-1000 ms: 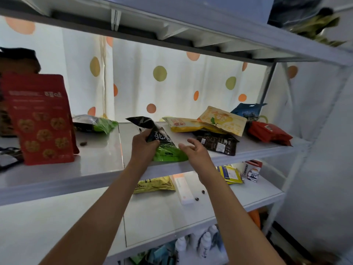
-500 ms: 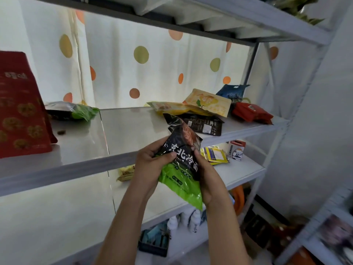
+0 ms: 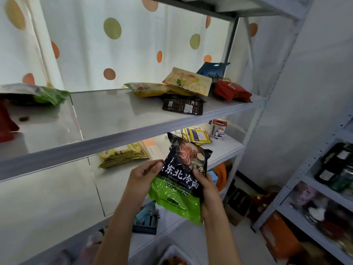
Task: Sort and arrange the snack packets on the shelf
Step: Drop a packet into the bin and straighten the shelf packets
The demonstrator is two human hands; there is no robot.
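Head view: both hands hold one black-and-green noodle packet (image 3: 181, 180) upright in front of the shelving, below the upper shelf (image 3: 107, 138) and out from the lower shelf (image 3: 225, 150). Left hand (image 3: 142, 178) grips the packet's left edge, thumb on the front, fingers curled behind. Right hand (image 3: 207, 190) grips the right edge, thumb tip on the front near the printed bowl. Packet is off every shelf, not placed.

Progress, judged: early. A loose heap sits at the right end of the upper shelf: yellow chip packet (image 3: 150, 89), orange fruit pouch (image 3: 188, 81) lying over it, dark brown packet (image 3: 182, 106) flat at the front edge, blue packet (image 3: 213, 72) at the back, red packet (image 3: 232, 91) at the far right. None upright or lined up. At the shelf's left end lies a green-and-silver packet (image 3: 38, 94), and a red bag (image 3: 6, 123) is cut off by the frame edge. The middle of that shelf holds only a small dark crumb, possibly; too small to tell.

Lower shelf: yellow bag (image 3: 123, 153) lying flat, small yellow sachets (image 3: 196, 135), white lighter box (image 3: 218, 129). Also unsorted.

Left to do: place the held packet, then sort the heap.
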